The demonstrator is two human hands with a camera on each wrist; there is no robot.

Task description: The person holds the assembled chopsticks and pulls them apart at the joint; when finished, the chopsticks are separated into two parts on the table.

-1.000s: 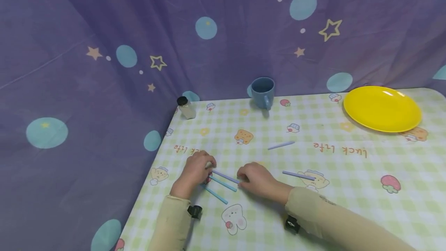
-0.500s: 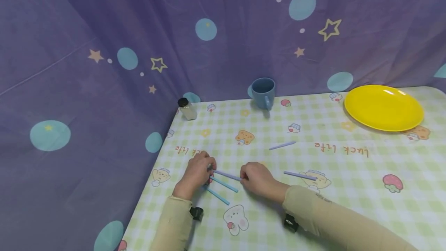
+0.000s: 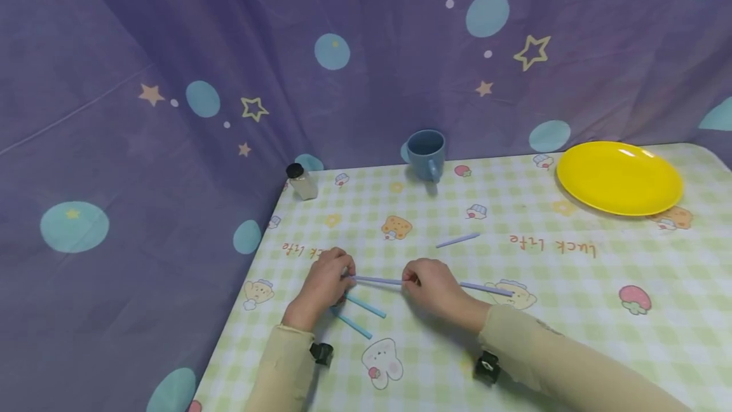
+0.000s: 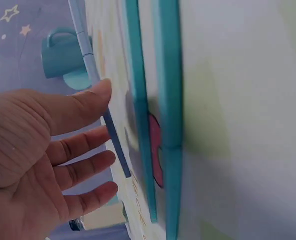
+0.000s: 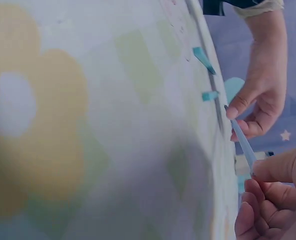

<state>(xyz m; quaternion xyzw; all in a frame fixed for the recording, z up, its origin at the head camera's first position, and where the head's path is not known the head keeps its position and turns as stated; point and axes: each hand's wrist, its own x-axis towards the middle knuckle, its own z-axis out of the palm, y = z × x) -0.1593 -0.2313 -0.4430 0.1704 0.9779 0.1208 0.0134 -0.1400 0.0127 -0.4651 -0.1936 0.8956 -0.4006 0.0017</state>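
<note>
Both hands hold one thin lavender stick (image 3: 377, 280) over the table, one at each end. My left hand (image 3: 327, 281) pinches its left end between thumb and forefinger; in the left wrist view the other fingers (image 4: 90, 170) are spread loosely. At the stick's right end, the thumb and forefinger of my right hand (image 3: 436, 286) pinch it, as the right wrist view also shows along the stick (image 5: 245, 145). Two teal sticks, one nearer the hands (image 3: 366, 305) and one lower (image 3: 353, 324), lie slanting beside the left hand, their upper ends partly hidden by it.
Another lavender stick (image 3: 487, 288) lies just right of the right hand, and a shorter one (image 3: 457, 240) lies farther back. Along the far edge stand a black-capped jar (image 3: 302, 183), a blue mug (image 3: 426, 156) and a yellow plate (image 3: 620, 180). A purple curtain (image 3: 366, 100) hangs behind.
My right hand has closed on the lavender stick's right end and moved slightly right and away. The stick has swung from slanting to nearly level across the view. The left hand has hardly moved.
</note>
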